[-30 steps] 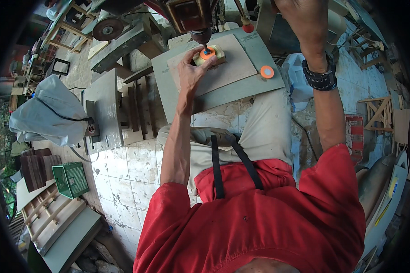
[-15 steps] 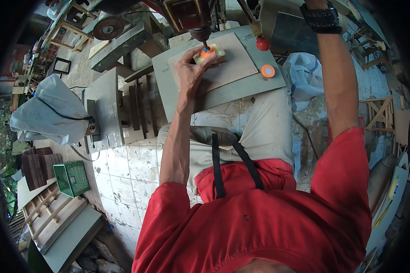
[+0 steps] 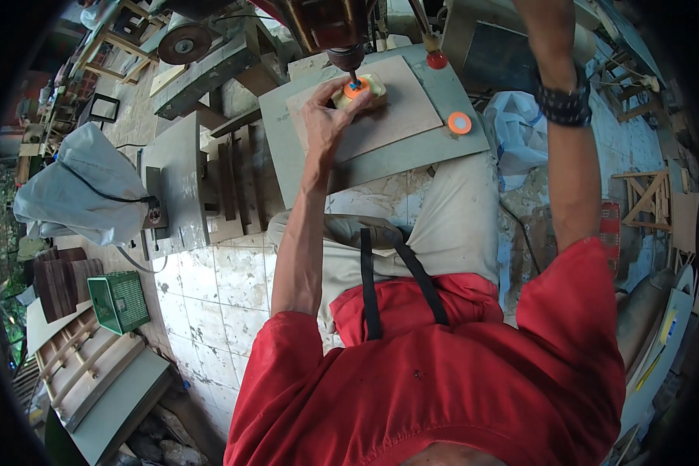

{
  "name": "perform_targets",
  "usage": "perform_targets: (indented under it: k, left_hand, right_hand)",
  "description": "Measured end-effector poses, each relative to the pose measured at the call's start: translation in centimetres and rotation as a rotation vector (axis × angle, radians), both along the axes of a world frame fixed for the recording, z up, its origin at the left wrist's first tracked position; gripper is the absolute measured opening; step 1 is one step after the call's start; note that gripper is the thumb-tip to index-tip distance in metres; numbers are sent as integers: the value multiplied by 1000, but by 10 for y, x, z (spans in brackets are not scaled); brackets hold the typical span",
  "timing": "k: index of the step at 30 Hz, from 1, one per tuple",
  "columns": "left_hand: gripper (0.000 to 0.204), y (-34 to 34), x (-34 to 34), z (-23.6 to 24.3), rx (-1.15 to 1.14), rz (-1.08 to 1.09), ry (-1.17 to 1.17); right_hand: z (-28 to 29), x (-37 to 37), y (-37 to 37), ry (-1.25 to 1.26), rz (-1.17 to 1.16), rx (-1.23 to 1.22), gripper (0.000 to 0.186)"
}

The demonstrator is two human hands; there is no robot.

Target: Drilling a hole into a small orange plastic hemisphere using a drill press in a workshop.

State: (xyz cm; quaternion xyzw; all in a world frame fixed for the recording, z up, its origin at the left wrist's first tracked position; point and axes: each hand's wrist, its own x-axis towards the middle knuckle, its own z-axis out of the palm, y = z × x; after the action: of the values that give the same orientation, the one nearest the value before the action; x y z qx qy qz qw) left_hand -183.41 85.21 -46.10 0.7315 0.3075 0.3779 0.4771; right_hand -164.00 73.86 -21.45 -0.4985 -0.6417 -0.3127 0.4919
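Note:
Under the drill press chuck [image 3: 345, 56], its bit meets an orange disc [image 3: 356, 89] on a small pale block [image 3: 373, 84]. My left hand [image 3: 328, 115] is closed on the disc and block, thumb and fingers at opposite sides. These rest on a thin brown board [image 3: 396, 128] atop a larger grey-green board [image 3: 462, 155]. A second orange disc [image 3: 459, 123] with a pale centre lies at the right. My right hand [image 3: 547, 35] is raised at the top right, beside and above a red knob on a lever [image 3: 436, 59]; its fingers are out of the picture.
A bag-covered machine [image 3: 81, 182] on a bench stands left, a green crate [image 3: 119, 304] and wooden pieces [image 3: 93, 365] below it. A grinding wheel [image 3: 181, 45] is upper left. A white plastic bag [image 3: 516, 140] and wooden frame [image 3: 645, 202] are at the right.
My right arm rose towards the top edge, then came partly back down. The red knob swung lower, then higher again. My left hand stayed on the disc and block.

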Motion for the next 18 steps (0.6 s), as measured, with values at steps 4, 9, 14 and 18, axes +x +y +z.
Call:
perform_targets:
  k: [4, 9, 14, 18]
  left_hand:
    - [47, -2, 2, 0, -39, 19, 0]
    - [47, 0, 6, 4, -9, 21, 11]
    - [56, 10, -5, -4, 111, 24, 82]
    - [67, 2, -2, -7, 143, 42, 60]
  right_hand:
    - [-25, -25, -17, 149, -49, 3, 27]
    - [4, -16, -10, 143, -62, -78, 32]
    - [67, -1, 13, 1083, 619, -650, 47]
    - [41, 46, 87, 528, -47, -437, 52]
